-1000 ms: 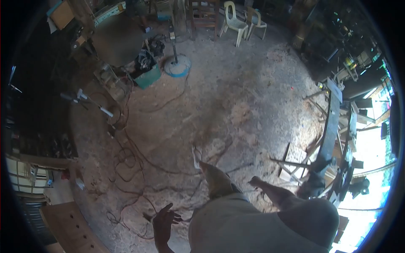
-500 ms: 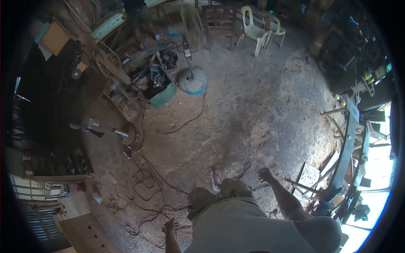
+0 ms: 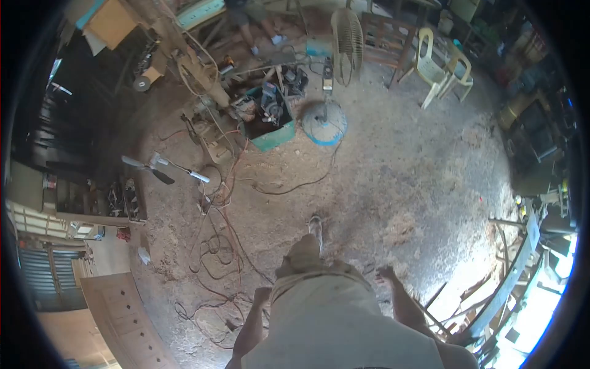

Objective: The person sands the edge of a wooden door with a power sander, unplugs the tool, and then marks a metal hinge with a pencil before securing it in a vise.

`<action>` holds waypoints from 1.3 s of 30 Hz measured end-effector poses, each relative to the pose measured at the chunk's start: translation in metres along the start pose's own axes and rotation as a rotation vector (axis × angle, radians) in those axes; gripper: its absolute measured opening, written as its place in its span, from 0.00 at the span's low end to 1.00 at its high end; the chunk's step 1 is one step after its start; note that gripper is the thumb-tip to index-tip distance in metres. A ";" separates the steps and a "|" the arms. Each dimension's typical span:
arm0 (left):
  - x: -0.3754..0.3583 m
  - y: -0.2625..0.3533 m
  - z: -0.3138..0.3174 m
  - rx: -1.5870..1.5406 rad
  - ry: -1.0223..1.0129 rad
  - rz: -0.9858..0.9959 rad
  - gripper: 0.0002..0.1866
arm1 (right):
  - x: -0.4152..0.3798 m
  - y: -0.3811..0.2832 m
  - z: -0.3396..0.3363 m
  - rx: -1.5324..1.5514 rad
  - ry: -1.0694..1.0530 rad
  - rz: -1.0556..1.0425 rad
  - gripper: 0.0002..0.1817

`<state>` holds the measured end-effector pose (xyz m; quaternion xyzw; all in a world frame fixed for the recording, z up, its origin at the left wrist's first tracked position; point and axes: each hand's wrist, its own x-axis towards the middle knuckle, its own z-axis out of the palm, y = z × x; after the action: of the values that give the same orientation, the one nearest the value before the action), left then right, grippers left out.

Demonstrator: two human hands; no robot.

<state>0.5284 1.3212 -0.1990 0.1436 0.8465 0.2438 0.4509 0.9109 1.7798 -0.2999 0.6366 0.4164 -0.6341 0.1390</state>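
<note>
My right hand [image 3: 386, 275] hangs out to the right of my body, over the dusty floor. Its fingers look loosely apart, with nothing in them. My left hand [image 3: 263, 297] hangs low beside my left hip, its fingers too small and hidden to read. Below and left of it lie tangled cords [image 3: 215, 307] on the ground. One shoe [image 3: 315, 226] shows ahead of my body, at the end of my stretched leg. Neither hand visibly touches any object.
Ahead stand a green bin [image 3: 276, 138] of power tools, a fan [image 3: 324, 123] on a round blue base and plastic chairs [image 3: 430, 64]. Another person's legs [image 3: 261, 27] show at the back. A panelled door [image 3: 126, 320] lies left; wood planks [image 3: 510, 277] lean right.
My view has shifted, so the bin, fan and chairs sit further right. One leg has come forward with its shoe showing. My left hand has moved up in view, nearer my hip.
</note>
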 end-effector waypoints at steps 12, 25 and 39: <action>0.296 0.195 -0.104 0.033 -0.139 -0.474 0.22 | 0.006 -0.127 -0.067 0.412 0.197 -0.088 0.19; 0.531 0.540 -0.046 -0.149 -0.172 0.024 0.14 | 0.080 -0.199 -0.123 -0.024 -0.005 0.068 0.21; 0.519 0.586 0.106 0.179 -0.172 -0.160 0.13 | 0.342 -0.729 -0.560 0.154 0.390 -0.205 0.19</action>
<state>0.3441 2.0835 -0.2916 0.1357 0.8319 0.1175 0.5251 0.7313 2.7438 -0.2715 0.7102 0.4482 -0.5398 -0.0580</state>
